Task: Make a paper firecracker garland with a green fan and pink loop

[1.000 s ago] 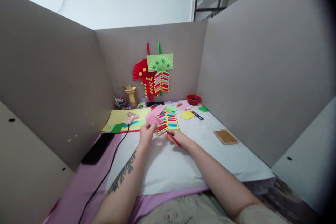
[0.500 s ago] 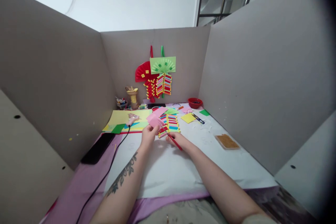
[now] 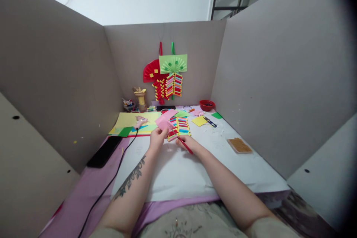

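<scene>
A sheet of pink paper (image 3: 165,119) is pinched in my left hand (image 3: 158,136), raised over the middle of the table. My right hand (image 3: 187,143) grips red-handled scissors (image 3: 185,145), whose blades point up and left to the paper's lower right edge. Whether the blades are apart or closed on the paper is too small to tell. Just behind both hands lie rows of coloured paper rolls (image 3: 183,125) with yellow ends, partly covered by the pink paper and the scissors.
On the left are a glue gun (image 3: 141,121) with a trailing black cord, and a black phone-like slab (image 3: 104,151). To the right lie yellow paper (image 3: 199,121), a dark cutter (image 3: 210,122) and a brown-topped pad (image 3: 240,145). A red bowl (image 3: 207,105) stands behind; paper ornaments (image 3: 173,64) hang on the partition.
The whole view has shifted slightly, with the scene sitting a little higher in the picture. Both hands keep nearly the same hold on the pink paper and the scissors.
</scene>
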`<state>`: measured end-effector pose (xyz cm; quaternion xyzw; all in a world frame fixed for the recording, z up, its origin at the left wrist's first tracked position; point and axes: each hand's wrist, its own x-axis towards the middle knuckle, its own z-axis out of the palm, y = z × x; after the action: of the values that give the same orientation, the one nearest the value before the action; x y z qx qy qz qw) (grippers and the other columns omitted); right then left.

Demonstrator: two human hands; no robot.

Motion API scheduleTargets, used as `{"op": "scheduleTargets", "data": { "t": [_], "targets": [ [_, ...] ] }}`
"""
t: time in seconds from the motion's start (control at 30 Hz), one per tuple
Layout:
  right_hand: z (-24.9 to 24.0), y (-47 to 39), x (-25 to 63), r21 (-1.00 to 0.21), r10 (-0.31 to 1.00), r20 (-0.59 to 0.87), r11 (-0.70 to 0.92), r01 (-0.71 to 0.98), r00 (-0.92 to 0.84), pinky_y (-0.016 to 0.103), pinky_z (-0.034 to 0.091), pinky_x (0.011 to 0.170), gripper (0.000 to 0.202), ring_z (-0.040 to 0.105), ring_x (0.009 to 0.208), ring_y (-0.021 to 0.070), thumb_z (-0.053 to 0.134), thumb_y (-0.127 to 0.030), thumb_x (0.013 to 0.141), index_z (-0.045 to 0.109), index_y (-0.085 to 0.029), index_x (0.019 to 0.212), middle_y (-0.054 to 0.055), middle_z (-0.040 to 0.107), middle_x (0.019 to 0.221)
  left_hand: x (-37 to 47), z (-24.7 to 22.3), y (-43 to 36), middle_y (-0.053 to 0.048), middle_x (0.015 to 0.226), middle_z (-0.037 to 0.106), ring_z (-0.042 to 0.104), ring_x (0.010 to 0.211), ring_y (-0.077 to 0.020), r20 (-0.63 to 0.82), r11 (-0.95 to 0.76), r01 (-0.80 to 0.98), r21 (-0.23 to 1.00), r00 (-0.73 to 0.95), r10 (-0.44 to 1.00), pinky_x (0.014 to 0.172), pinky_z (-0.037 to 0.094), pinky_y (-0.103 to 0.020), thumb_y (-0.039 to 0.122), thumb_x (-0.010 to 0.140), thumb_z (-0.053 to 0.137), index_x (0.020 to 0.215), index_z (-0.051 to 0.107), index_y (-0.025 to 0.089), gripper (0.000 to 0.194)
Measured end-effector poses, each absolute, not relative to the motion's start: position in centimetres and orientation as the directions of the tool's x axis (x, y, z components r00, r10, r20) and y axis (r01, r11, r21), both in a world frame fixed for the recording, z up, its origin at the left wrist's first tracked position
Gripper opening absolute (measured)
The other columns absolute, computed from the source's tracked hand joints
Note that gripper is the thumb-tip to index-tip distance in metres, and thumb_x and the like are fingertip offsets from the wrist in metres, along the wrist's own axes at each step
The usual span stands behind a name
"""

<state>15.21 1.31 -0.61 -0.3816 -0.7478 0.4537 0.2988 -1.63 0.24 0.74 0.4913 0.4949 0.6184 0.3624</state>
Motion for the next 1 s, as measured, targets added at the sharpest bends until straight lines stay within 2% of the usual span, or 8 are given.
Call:
{"op": "scheduleTargets", "data": {
  "t": [0.23, 0.53, 1.0],
  "targets": [
    [-0.29, 1.03, 14.97, -0.917, 0.863, 0.066, 0.251, 0.312, -0.502, 0.019, 0.028, 0.045, 0.031, 0.034, 0.047, 0.0073, 0.056, -0.045, 0.075, 0.060, -0.014, 0.071, -0.005, 0.040, 0.051, -1.73, 0.67, 0.20, -0.004, 0.068, 0.065, 0.057, 0.061, -0.0146, 0.261, -0.257, 0.051, 0.965, -0.261, 0.929, 0.053, 0.042, -0.023, 0.039, 0.067, 0.064, 0.077, 0.066, 0.011, 0.030],
    [0.00, 0.91, 15.11, -0.916, 0.853, 0.082, 0.269, 0.299, -0.516, 0.019, 0.029, 0.046, 0.032, 0.032, 0.048, 0.0064, 0.055, -0.045, 0.076, 0.057, -0.014, 0.066, -0.004, 0.041, 0.053, -1.84, 0.37, 0.45, -0.004, 0.068, 0.065, 0.056, 0.060, -0.0143, 0.270, -0.262, 0.062, 0.963, -0.249, 0.930, 0.054, 0.042, -0.023, 0.040, 0.068, 0.064, 0.078, 0.066, 0.011, 0.030],
    [-0.87, 1.42, 15.21, -0.913, 0.841, 0.094, 0.287, 0.290, -0.534, 0.018, 0.028, 0.045, 0.029, 0.032, 0.049, 0.0065, 0.057, -0.039, 0.075, 0.067, -0.013, 0.085, -0.004, 0.043, 0.054, -1.73, 0.49, 0.36, -0.003, 0.066, 0.064, 0.055, 0.059, -0.0138, 0.270, -0.272, 0.028, 0.962, -0.256, 0.928, 0.053, 0.042, -0.023, 0.041, 0.067, 0.065, 0.075, 0.066, 0.012, 0.030]
  ]
}}
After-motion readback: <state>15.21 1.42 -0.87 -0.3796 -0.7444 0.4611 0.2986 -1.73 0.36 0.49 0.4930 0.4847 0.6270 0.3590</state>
